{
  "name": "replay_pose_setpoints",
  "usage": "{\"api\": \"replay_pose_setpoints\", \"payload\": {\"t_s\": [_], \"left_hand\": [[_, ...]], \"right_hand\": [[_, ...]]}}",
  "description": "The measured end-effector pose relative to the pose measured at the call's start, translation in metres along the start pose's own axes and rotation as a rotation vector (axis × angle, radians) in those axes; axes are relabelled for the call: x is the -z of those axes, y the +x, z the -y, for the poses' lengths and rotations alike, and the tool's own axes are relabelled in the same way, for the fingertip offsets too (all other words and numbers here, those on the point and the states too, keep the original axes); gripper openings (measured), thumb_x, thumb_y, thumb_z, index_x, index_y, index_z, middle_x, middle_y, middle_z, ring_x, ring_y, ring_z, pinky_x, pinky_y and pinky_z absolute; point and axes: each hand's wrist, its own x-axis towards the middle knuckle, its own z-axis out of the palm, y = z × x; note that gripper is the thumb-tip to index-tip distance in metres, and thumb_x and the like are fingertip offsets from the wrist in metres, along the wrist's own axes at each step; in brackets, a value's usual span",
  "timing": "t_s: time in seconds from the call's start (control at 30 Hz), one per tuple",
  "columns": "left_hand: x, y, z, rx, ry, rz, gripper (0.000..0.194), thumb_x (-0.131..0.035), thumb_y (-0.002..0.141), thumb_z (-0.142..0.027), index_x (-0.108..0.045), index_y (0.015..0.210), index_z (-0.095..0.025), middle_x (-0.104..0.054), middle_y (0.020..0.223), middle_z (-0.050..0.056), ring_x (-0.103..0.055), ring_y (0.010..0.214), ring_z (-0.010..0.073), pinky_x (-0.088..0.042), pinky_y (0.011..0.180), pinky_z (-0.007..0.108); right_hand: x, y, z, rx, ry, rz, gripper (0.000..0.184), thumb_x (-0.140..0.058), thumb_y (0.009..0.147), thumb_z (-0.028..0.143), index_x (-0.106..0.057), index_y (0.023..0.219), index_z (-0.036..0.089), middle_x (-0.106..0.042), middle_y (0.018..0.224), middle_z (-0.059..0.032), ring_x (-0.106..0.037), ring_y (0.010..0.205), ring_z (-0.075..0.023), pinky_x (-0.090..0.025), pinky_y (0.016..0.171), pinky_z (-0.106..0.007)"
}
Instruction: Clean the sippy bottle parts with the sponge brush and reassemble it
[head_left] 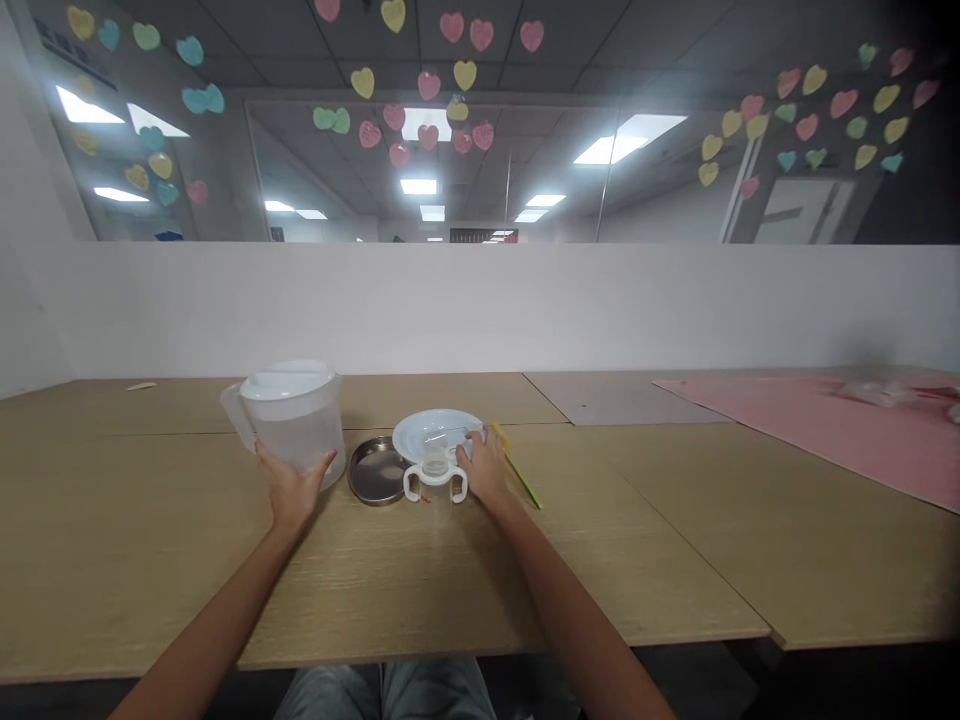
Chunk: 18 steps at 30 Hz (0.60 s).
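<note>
Two bare hands out over the tabletop. Left hand with fingers spread wide against the near side of the lidded pitcher, can't tell if really gripping. Right hand with fingers half curled by the white plate, right beside the two-handled bottle, can't tell if holding anything. Steel dish between pitcher and bottle.

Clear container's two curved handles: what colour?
The curved handles are white, shown in the head view.
</note>
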Motion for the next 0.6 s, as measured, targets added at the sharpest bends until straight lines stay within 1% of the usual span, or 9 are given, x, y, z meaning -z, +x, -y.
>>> {"api": "replay_pose_setpoints", "payload": {"t_s": [0.07, 0.1, 0.23, 0.33, 0.43, 0.5, 0.53, 0.57, 0.6], "left_hand": [[-0.002, 0.0, 0.001, -0.042, 0.01, -0.133, 0.114, -0.063, 0.069, -0.06, 0.011, 0.142, -0.012, -0.012, 0.15, 0.02, -0.017, 0.138, 0.0354, -0.025, 0.113, 0.048], [-0.003, 0.0, 0.001, -0.064, 0.016, -0.175, 0.114, -0.065, 0.068, -0.06, 0.008, 0.142, -0.011, -0.014, 0.15, 0.021, -0.02, 0.137, 0.0351, -0.026, 0.113, 0.047], [-0.004, 0.0, 0.002, -0.092, 0.02, -0.178, 0.115, -0.066, 0.066, -0.06, 0.002, 0.143, -0.009, -0.02, 0.148, 0.021, -0.025, 0.135, 0.037, -0.029, 0.112, 0.049], [-0.003, 0.0, 0.0, -0.082, 0.019, -0.169, 0.114, -0.067, 0.065, -0.059, 0.001, 0.144, -0.01, -0.023, 0.148, 0.021, -0.029, 0.132, 0.0396, -0.033, 0.108, 0.052], [0.001, -0.003, -0.008, -0.079, 0.05, -0.178, 0.117, -0.066, 0.067, -0.058, 0.006, 0.144, -0.009, -0.014, 0.149, 0.023, -0.021, 0.134, 0.0439, -0.029, 0.106, 0.061], [0.007, -0.008, -0.018, -0.129, 0.089, -0.262, 0.115, -0.065, 0.069, -0.057, 0.008, 0.144, -0.009, -0.006, 0.15, 0.025, -0.011, 0.136, 0.0461, -0.019, 0.105, 0.068], [0.01, -0.011, -0.024, -0.181, 0.099, -0.32, 0.112, -0.064, 0.07, -0.055, 0.006, 0.144, -0.009, -0.007, 0.15, 0.025, -0.01, 0.136, 0.0458, -0.015, 0.104, 0.07], [0.012, -0.014, -0.03, -0.254, 0.093, -0.377, 0.107, -0.063, 0.073, -0.053, 0.003, 0.144, -0.009, -0.01, 0.15, 0.024, -0.013, 0.136, 0.044, -0.013, 0.105, 0.068], [0.012, -0.017, -0.038, -0.344, 0.075, -0.408, 0.099, -0.062, 0.075, -0.049, -0.002, 0.144, -0.01, -0.017, 0.148, 0.022, -0.02, 0.134, 0.0408, -0.015, 0.107, 0.064]], "right_hand": [[0.001, 0.0, 0.0, -0.001, 0.002, 0.004, 0.032, -0.048, 0.085, 0.028, -0.059, 0.111, 0.013, -0.046, 0.126, -0.0179, -0.037, 0.123, -0.0283, -0.029, 0.1, -0.038], [0.001, -0.001, 0.0, -0.003, 0.003, 0.004, 0.032, -0.049, 0.085, 0.028, -0.059, 0.111, 0.013, -0.046, 0.126, -0.018, -0.037, 0.123, -0.0285, -0.03, 0.1, -0.038], [-0.002, -0.001, 0.001, -0.003, 0.025, -0.017, 0.031, -0.051, 0.083, 0.028, -0.06, 0.109, 0.012, -0.046, 0.126, -0.0184, -0.04, 0.12, -0.029, -0.031, 0.099, -0.039], [0.002, 0.003, 0.001, 0.011, 0.07, -0.109, 0.032, -0.05, 0.083, 0.026, -0.058, 0.11, 0.012, -0.045, 0.127, -0.0183, -0.04, 0.119, -0.028, -0.03, 0.1, -0.039], [0.018, 0.009, -0.006, -0.027, 0.129, -0.268, 0.033, -0.045, 0.085, 0.025, -0.056, 0.111, 0.009, -0.046, 0.126, -0.0187, -0.039, 0.121, -0.0256, -0.031, 0.1, -0.036], [0.035, 0.01, -0.017, -0.09, 0.137, -0.309, 0.034, -0.041, 0.086, 0.026, -0.055, 0.112, 0.009, -0.052, 0.12, -0.0171, -0.045, 0.116, -0.023, -0.034, 0.096, -0.032], [0.043, 0.008, -0.025, -0.121, 0.115, -0.268, 0.034, -0.04, 0.087, 0.027, -0.055, 0.112, 0.01, -0.055, 0.115, -0.0154, -0.05, 0.11, -0.0219, -0.037, 0.093, -0.03], [0.05, 0.006, -0.033, -0.159, 0.072, -0.174, 0.033, -0.038, 0.088, 0.028, -0.056, 0.111, 0.012, -0.058, 0.111, -0.0137, -0.053, 0.105, -0.0214, -0.039, 0.088, -0.029], [0.056, 0.003, -0.042, -0.196, 0.004, -0.036, 0.032, -0.037, 0.089, 0.028, -0.059, 0.107, 0.014, -0.062, 0.106, -0.0125, -0.057, 0.1, -0.0212, -0.04, 0.084, -0.029]]}}
